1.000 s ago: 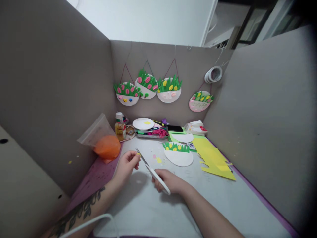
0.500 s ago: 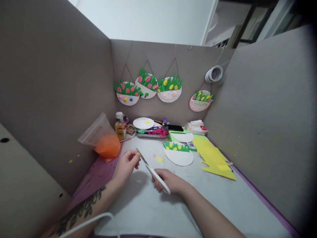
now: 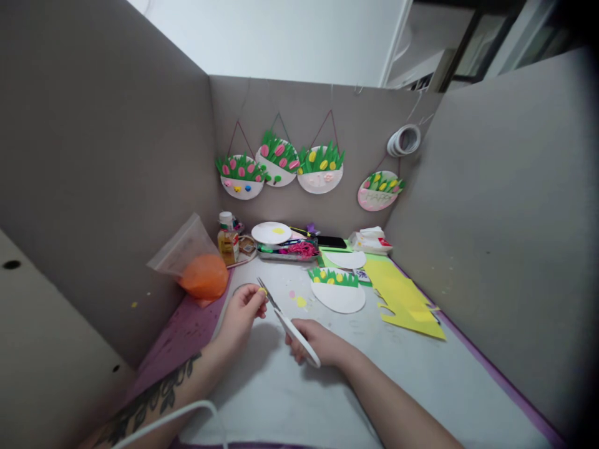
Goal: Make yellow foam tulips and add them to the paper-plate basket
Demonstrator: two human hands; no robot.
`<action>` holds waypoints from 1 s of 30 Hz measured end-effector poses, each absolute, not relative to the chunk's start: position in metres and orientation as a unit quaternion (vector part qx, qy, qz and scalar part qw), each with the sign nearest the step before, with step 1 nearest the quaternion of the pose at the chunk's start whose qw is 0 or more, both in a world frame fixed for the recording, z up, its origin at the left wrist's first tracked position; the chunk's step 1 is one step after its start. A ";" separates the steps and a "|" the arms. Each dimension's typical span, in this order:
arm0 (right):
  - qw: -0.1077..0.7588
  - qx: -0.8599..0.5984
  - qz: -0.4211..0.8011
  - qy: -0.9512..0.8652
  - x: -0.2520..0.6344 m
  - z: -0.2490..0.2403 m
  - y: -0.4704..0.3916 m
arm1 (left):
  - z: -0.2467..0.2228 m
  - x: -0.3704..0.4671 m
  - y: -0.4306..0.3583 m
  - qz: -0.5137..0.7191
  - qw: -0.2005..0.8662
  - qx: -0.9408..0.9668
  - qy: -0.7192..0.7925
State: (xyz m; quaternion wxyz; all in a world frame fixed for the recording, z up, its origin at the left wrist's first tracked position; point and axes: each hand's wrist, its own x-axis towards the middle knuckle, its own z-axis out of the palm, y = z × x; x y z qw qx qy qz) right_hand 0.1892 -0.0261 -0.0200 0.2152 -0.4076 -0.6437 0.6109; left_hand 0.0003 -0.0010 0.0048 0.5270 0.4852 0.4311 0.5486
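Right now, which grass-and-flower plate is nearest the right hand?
The white plate lying on the table, with yellow flowers, is nearest the right hand; the other four plates hang on the grey partition.

Illumination is diffuse, cool and moderately dim. Brightness peaks at the white wall (image 3: 281, 37) above the partitions; the left partition panel (image 3: 107, 125) reads considerably darker than the white table covering (image 3: 281, 408). Soft-edged shadows fall on the covering below the left hand (image 3: 244, 308) and the right hand (image 3: 317, 343), consistent with overhead light. Wide-angle distortion splays the side panels outward and stretches the forearms (image 3: 393, 390) toward the lower edge. Black vignetting obscures the right margin, heaviest at the upper corner. Fine detail is soft: print on the bottle label (image 3: 229, 244) is illegible.
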 end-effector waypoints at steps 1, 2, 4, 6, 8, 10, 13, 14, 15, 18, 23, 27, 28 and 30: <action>0.217 -0.406 0.612 -0.643 0.189 -0.021 -0.026 | 0.004 0.000 -0.001 0.549 0.533 0.482 0.427; 0.218 -0.404 0.612 -0.643 0.189 -0.022 -0.026 | 0.004 0.000 -0.001 0.550 0.538 0.479 0.423; 0.220 -0.403 0.611 -0.645 0.189 -0.022 -0.026 | 0.003 0.000 0.000 0.550 0.545 0.475 0.419; 0.222 -0.404 0.600 -0.654 0.189 -0.021 -0.026 | 0.003 0.000 0.000 0.551 0.547 0.473 0.416; 0.223 -0.406 0.586 -0.664 0.188 -0.021 -0.027 | 0.003 0.001 0.000 0.553 0.548 0.472 0.414; 0.226 -0.411 0.582 -0.665 0.188 -0.022 -0.027 | 0.003 0.001 -0.001 0.555 0.549 0.470 0.412; 0.234 -0.422 0.587 -0.650 0.187 -0.026 -0.026 | 0.004 0.001 0.000 0.555 0.551 0.466 0.414; 0.236 -0.423 0.588 -0.648 0.187 -0.027 -0.026 | 0.004 0.002 0.000 0.554 0.551 0.465 0.416; 0.237 -0.424 0.588 -0.647 0.187 -0.027 -0.026 | 0.005 0.001 0.000 0.554 0.550 0.464 0.419; 0.232 -0.423 0.592 -0.646 0.188 -0.023 -0.025 | 0.008 0.001 -0.001 0.551 0.541 0.471 0.426; 0.211 -0.416 0.583 -0.665 0.191 -0.008 -0.026 | 0.013 0.000 -0.003 0.543 0.509 0.510 0.431; 0.195 -0.416 0.576 -0.676 0.192 -0.004 -0.028 | 0.013 -0.001 -0.003 0.537 0.489 0.530 0.438; 0.195 -0.416 0.574 -0.678 0.192 -0.004 -0.028 | 0.012 -0.001 -0.002 0.536 0.487 0.533 0.438; 0.195 -0.416 0.572 -0.679 0.192 -0.005 -0.028 | 0.010 -0.002 -0.001 0.534 0.486 0.536 0.439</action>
